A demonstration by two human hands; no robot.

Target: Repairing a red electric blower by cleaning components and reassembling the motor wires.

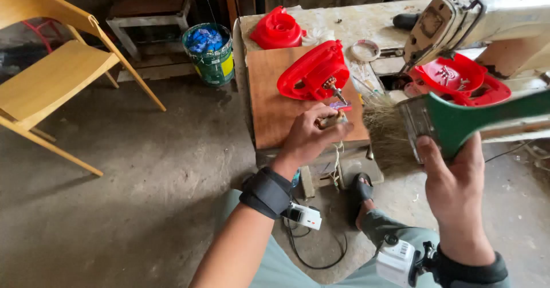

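Nearest to us, our right hand [455, 188] is closed around the green handle of a wide paint brush [452, 122]. The brush lies almost level in the air, and its pale bristles point to the wooden board [275, 107], just beside the board's right edge. A black strap with a small white device sits on this wrist.

Our left hand [309, 136] reaches to the near edge of the board. Its fingers are pressed together around a small metal part [332, 119], which we cannot see clearly. This wrist also carries a black strap with a white device. Below the board, between our knees, one foot in a dark sandal [361, 190] stands on the concrete floor [143, 179].

On the board, just behind the left hand, lies a red plastic housing [312, 70] with a metal shaft coming out of it. The board rests on the bench [349, 22]. To the right of the board stands an old pale sewing machine [487, 19], and under its arm is a red dish [450, 73] with screws inside.

Behind the board, on the bench, we see another red plastic piece [277, 29] and a roll of tape [365, 50]. To the left of the board, on the floor, stands a green bucket [212, 56] with blue things in it. Far to the left is a yellow wooden chair [46, 76].
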